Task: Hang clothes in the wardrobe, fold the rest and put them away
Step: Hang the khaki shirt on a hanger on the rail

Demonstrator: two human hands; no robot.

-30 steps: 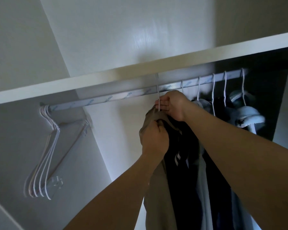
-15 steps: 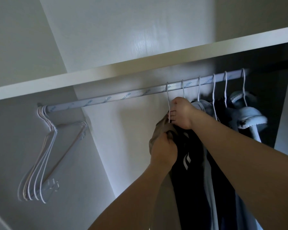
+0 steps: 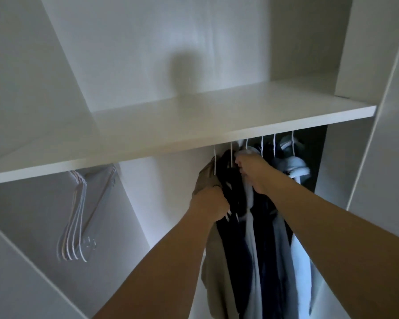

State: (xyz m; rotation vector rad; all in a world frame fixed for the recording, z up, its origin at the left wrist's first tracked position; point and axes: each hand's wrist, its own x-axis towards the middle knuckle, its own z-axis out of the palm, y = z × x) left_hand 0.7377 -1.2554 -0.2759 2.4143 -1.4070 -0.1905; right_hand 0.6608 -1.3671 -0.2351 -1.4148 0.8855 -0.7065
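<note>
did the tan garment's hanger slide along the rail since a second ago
Yes. The tan garment sits closer to the other hung clothes on the right, farther from the empty hangers at the left end.

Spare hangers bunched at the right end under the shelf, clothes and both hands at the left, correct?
Sides are swapped. The head view shows the spare hangers at the left end under the shelf, with the clothes, left hand and right hand toward the right.
</note>
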